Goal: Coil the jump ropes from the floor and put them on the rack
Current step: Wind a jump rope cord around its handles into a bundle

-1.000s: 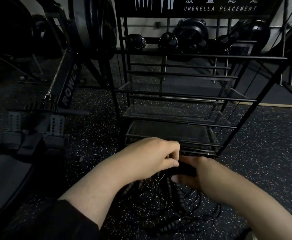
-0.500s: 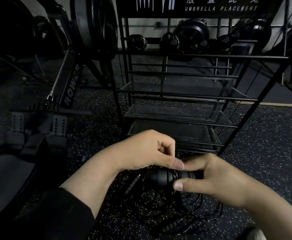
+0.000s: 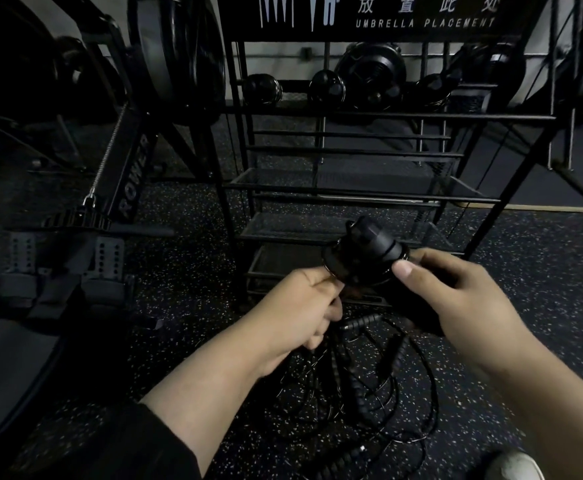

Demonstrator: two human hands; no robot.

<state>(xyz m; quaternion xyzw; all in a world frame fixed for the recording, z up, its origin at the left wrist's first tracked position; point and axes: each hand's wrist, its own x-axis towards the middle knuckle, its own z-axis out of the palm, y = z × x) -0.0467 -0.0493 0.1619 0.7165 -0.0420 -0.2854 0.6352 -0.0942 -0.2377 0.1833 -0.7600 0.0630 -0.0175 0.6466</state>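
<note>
With your right hand [image 3: 456, 299] gripping the jump-rope handles [image 3: 366, 252] and your left hand [image 3: 303, 306] pinching the cord, you're mid-coil, so next gather the tangled jump ropes [image 3: 369, 386] off the floor [image 3: 179, 271] before reaching the rack [image 3: 352, 188].

Both hands hold a black jump-rope handle [image 3: 366, 251] before the rack [image 3: 348, 188]: left hand [image 3: 303, 306] pinching it, right hand [image 3: 456, 296] gripping. Tangled ropes [image 3: 369, 386] lie on the speckled floor [image 3: 186, 271].
</note>
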